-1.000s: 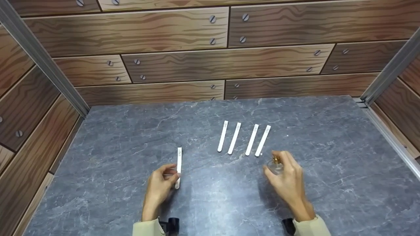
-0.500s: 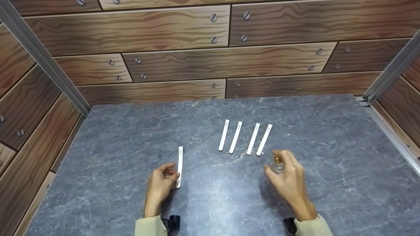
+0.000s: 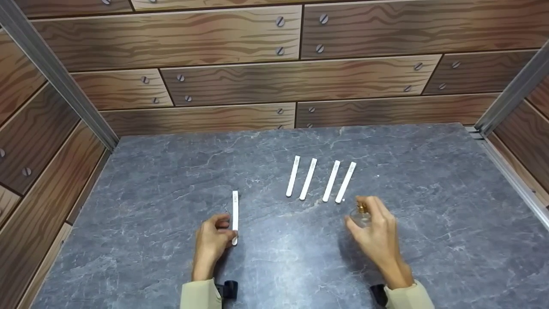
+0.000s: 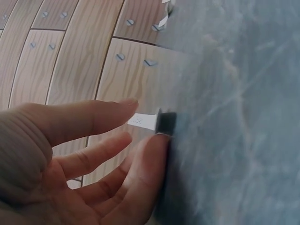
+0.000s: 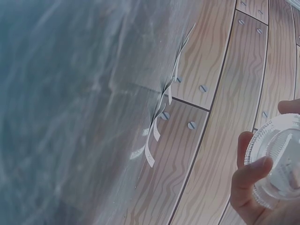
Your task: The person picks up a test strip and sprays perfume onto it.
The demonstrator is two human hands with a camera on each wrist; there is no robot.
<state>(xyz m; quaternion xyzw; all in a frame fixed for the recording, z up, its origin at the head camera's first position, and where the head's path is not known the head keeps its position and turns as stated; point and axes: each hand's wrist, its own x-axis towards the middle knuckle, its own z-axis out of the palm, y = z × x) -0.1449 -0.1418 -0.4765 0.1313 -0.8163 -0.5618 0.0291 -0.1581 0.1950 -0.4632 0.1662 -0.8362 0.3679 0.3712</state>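
My left hand [image 3: 212, 238] is at a narrow white paper test strip [image 3: 235, 210], whose far end bears small writing. The thumb tip touches the strip near its rounded lower end, and the other fingers lie loosely along its left side. The left wrist view shows a gap between thumb [image 4: 152, 154] and index finger, with the strip [image 4: 143, 121] beyond. To the right, my right hand [image 3: 379, 238] holds a small clear glass perfume bottle [image 3: 363, 219] by its gold top and side. In the right wrist view, fingers curl round the bottle's ribbed round glass [image 5: 276, 154].
Several similar white strips [image 3: 308, 179] lie slanted side by side at the middle right of the grey marbled tabletop [image 3: 171, 180]. Wood-patterned panels [image 3: 227, 86] enclose the back and sides, with metal posts [image 3: 64, 77] at the corners.
The strip at my left hand turns slightly, its lower end shifting right; the left hand moves a little right with it. My right hand stays nearly in place with the perfume bottle.
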